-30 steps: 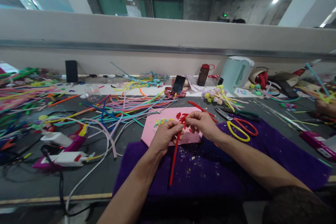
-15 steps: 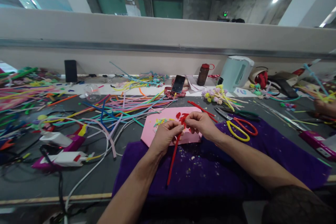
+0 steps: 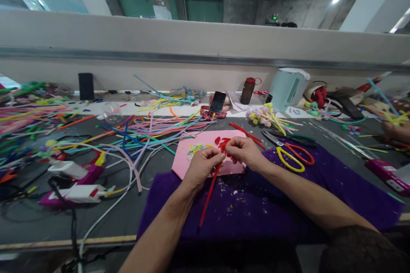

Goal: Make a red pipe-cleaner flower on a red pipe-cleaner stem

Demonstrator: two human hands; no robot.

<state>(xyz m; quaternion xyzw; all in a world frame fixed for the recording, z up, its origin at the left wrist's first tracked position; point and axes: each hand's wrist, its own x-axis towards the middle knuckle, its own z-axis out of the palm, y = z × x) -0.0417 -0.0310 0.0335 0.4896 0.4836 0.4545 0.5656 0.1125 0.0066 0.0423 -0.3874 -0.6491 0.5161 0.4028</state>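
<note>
A long red pipe cleaner [image 3: 207, 197] is pinched at its upper end by both of my hands; its free end hangs down over a purple cloth [image 3: 256, 209]. My left hand [image 3: 202, 167] grips the stem from the left. My right hand [image 3: 245, 152] holds the curled red top from the right. Both hands hover over a pink sheet [image 3: 192, 160] that carries small red pieces and bits of yellow and green.
Yellow and red scissors [image 3: 294, 157] lie right of my hands. Many coloured pipe cleaners [image 3: 150, 130] spread across the left. Glue guns [image 3: 77, 179] with cables sit at front left. A phone [image 3: 218, 102], a brown bottle [image 3: 248, 91] and a kettle [image 3: 288, 89] stand behind. Another person's hand [image 3: 395, 130] is at far right.
The red pipe cleaner's free lower end has swung left and down a little. My hands have stayed almost in place.
</note>
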